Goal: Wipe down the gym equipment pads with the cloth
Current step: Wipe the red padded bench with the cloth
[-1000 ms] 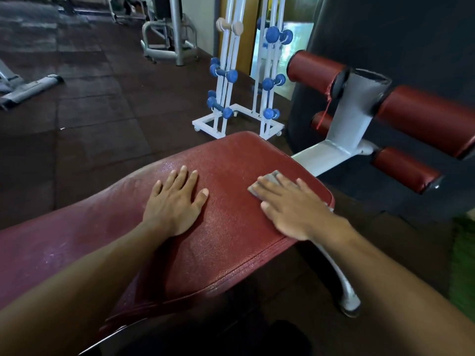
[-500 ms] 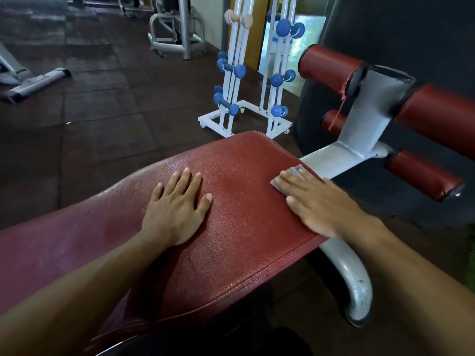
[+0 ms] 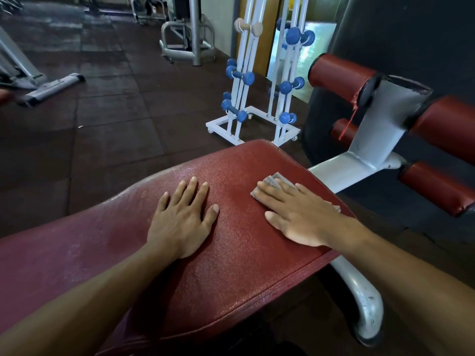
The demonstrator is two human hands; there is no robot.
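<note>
Hands are lying flat on the big red pad (image 3: 231, 253) of the gym bench. The left hand (image 3: 180, 222) is resting in the middle of the pad, fingers spread out and holding nothing. The right hand (image 3: 298, 214) is pressing down on a small grey cloth (image 3: 276, 179) near the far right edge of the pad — fingers flat and together, with the cloth peeking out past the fingertips. Red roller pads (image 3: 339, 75) are sticking out from the white frame (image 3: 380, 129) behind. Blue dumbbells (image 3: 240, 75) are hanging on a white rack (image 3: 246, 98) on the floor — well apart from the bench.
</note>
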